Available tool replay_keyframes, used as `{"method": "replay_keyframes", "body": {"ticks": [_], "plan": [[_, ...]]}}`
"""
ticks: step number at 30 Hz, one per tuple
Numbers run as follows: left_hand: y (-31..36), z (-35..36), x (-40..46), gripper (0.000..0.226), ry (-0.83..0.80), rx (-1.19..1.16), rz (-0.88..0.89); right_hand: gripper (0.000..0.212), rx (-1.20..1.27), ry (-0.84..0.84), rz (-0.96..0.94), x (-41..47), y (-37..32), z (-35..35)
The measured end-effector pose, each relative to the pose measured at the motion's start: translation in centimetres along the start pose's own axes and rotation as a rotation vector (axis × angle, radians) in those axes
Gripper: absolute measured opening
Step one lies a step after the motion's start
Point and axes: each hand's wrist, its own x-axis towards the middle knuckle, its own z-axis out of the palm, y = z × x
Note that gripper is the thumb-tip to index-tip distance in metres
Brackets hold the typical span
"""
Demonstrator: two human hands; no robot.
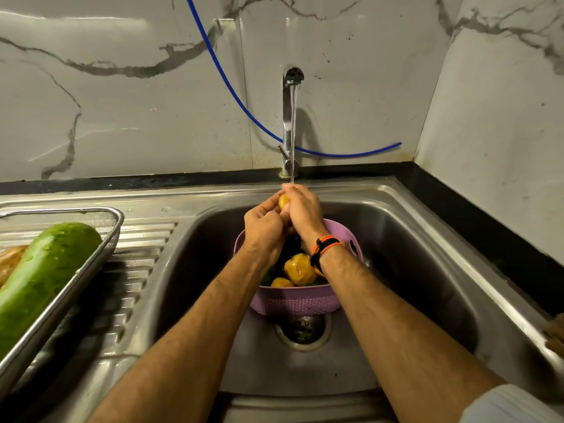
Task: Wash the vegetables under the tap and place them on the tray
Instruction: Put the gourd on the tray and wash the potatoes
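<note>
— Fingers first: what are they doing?

— Both sets curl round one small yellow potato point(283, 202), held right under the stream from the tap point(288, 123). Left hand point(265, 228) cups it from the near left side, right hand point(303, 209) wraps over the top and right; the two hands touch each other

— Now take me across, left to right

— Far left, the tray point(100, 236) sits on the draining board, tilted over its ridges. A big green gourd point(39, 279) lies in it, wet with droplets, and something brownish point(10, 261) peeks out beside it; I cannot tell what it is. Then the sink point(427, 270), with a purple colander point(294, 302) standing just behind the drain point(302, 331). In the colander are at least two more potatoes point(299, 268) on top of dark green stuff, mostly hidden by the wrists. An orange band point(326, 244) rings the right wrist. On the wall, a blue hose point(232, 87) loops behind the tap

— So which step is this?

— Washing, I would say, partway through the batch: one vegetable plainly rinsed and trayed, one under water, several waiting

— And the next move?

— Judging from the layout, the potato has to travel left, over the sink's edge, to the tray. One hand would do. It is wet, so a firm grip matters, and it wants setting down beside the gourd, not dropped, since the tilted tray may let a round thing roll

— Then?

— Back to the colander for another
</note>
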Motion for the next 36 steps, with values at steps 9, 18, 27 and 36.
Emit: {"method": "replay_keyframes", "body": {"ticks": [9,18,27,36], "plan": [[-0.1,-0.2,0.1,0.037,-0.037,0.041,0.000,0.023,0.023,0.032,0.015,0.0,0.0,-0.3],[0.7,-0.5,-0.7,0.037,-0.113,-0.008,-0.069,0.021,0.083,0.013,0.088,0.3,-0.3,-1.0],[0.1,-0.5,-0.2,0.036,-0.066,0.033,-0.028,0.025,0.115,0.090,0.092,0.4,-0.4,-1.1],[-0.1,-0.9,0.1,0.034,-0.132,0.047,-0.040,0.025,0.248,-0.007,0.121,0.5,-0.3,-1.8]]}}
